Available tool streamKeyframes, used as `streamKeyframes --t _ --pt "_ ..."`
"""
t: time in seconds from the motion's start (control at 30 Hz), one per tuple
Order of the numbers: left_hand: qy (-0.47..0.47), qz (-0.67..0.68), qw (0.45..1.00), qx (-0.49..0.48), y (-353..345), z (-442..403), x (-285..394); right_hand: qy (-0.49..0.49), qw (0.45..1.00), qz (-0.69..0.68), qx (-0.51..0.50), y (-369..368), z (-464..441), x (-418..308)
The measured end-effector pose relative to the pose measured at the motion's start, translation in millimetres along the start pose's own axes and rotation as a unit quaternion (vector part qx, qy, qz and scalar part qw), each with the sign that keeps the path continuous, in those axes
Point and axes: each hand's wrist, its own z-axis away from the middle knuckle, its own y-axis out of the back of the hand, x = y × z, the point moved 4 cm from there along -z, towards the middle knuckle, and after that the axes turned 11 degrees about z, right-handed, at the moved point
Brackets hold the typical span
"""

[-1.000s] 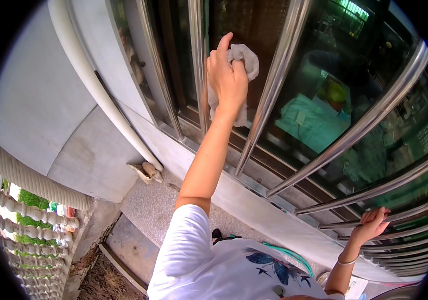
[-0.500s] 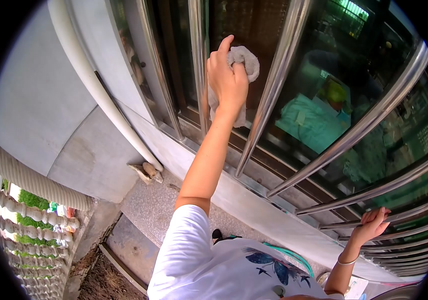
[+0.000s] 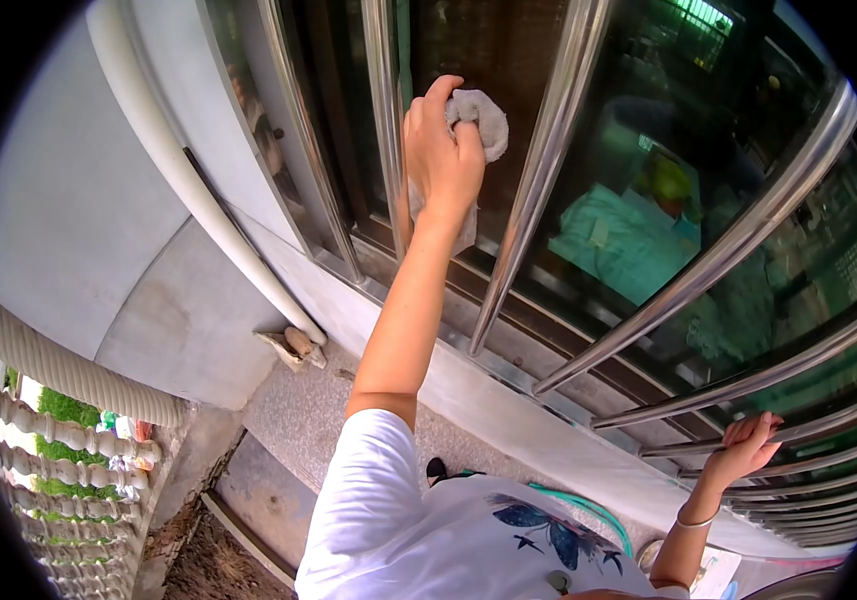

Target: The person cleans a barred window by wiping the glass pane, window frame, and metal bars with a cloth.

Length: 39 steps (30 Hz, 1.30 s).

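Observation:
My left hand is closed around a grey cloth, reaching between two upright metal bars in front of the dark window glass. Part of the cloth hangs below the hand, partly hidden behind the wrist. Whether the cloth touches the glass I cannot tell. Lower right, my right hand, with a bracelet on its wrist, has its fingers wrapped around a metal bar of the window guard.
More shiny bars cross the window. A white pipe runs down the wall at left, with broken pieces by its foot. A green hose lies on the ground, and a balustrade stands lower left.
My left hand and the cloth have shifted slightly left across the window. My right hand stays on its bar.

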Motion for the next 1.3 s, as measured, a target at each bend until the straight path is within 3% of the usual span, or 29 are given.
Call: streamKeyframes --t 0.07,0.13,0.17,0.2,0.23,0.3,0.33,0.37,0.4,0.47,0.57,0.63,0.7,0.73,0.8,0.83,0.9,0.97,1.03,1.1,1.17,1.23,1.3 --pt "-0.009 -0.015 1.000 -0.007 1 3 -2 0.001 1.000 0.005 0.000 0 0 0" --pt "0.100 0.046 0.994 0.022 4 5 -10 0.006 1.000 0.006 -0.003 -2 0 -3" --pt "0.097 0.046 0.994 0.027 4 -1 6 -0.001 1.000 0.010 0.009 -3 0 -4" --pt "0.241 0.184 0.944 0.133 10 -6 21 -0.008 1.000 0.013 0.024 -4 1 -4" --pt "0.374 0.315 0.842 0.228 9 -2 24 -0.008 1.000 0.011 0.026 -2 3 -3" --pt "0.326 0.363 0.856 0.171 -8 5 -11 -0.008 1.000 0.005 0.009 -2 1 -2" --pt "0.145 0.241 0.951 0.126 -13 2 2 -0.006 1.000 0.004 0.011 -4 0 -1" --pt "-0.042 0.104 0.991 0.075 -21 5 18 -0.003 1.000 0.003 0.010 -5 1 -1" --pt "-0.038 0.104 0.991 0.075 -26 9 15 0.000 1.000 0.005 0.009 -4 1 -2" --pt "-0.132 -0.009 0.989 0.068 -40 6 17 0.004 1.000 0.001 0.012 -4 2 -2" --pt "-0.084 -0.089 0.972 0.201 -31 -63 17 0.000 1.000 0.021 0.021 -1 6 -2" --pt "0.003 -0.148 0.977 0.155 -26 -107 30 0.014 1.000 0.020 0.013 -4 5 0" --pt "-0.119 -0.077 0.981 0.134 -38 -108 51 0.005 0.999 0.012 0.032 -3 6 3" --pt "-0.127 -0.028 0.990 0.051 -48 -92 52 0.006 1.000 0.015 0.023 -2 6 4" --pt "-0.284 -0.010 0.956 -0.076 -62 -32 73 0.006 1.000 0.017 0.019 -1 9 0" --pt "-0.290 0.080 0.936 -0.183 -50 4 97 0.004 1.000 0.015 0.013 -4 9 -2" --pt "-0.335 0.064 0.889 -0.306 -60 66 54 0.003 1.000 0.006 0.013 -3 8 -4" --pt "-0.369 0.038 0.869 -0.328 -45 89 19 -0.023 1.000 -0.011 0.007 0 8 -1" --pt "-0.268 0.051 0.919 -0.284 -27 64 9 -0.015 1.000 -0.016 0.007 1 8 0" --pt "-0.158 -0.020 0.987 0.001 -28 11 17 -0.004 1.000 -0.017 0.005 3 7 0" --pt "-0.119 -0.038 0.983 0.132 -29 -53 24 -0.003 1.000 0.011 -0.001 5 7 1" --pt "-0.118 -0.024 0.975 0.185 -36 -115 38 0.008 1.000 0.005 -0.001 4 7 1" --pt "-0.177 -0.012 0.968 0.180 -44 -158 71 -0.014 1.000 0.009 0.016 5 8 2"
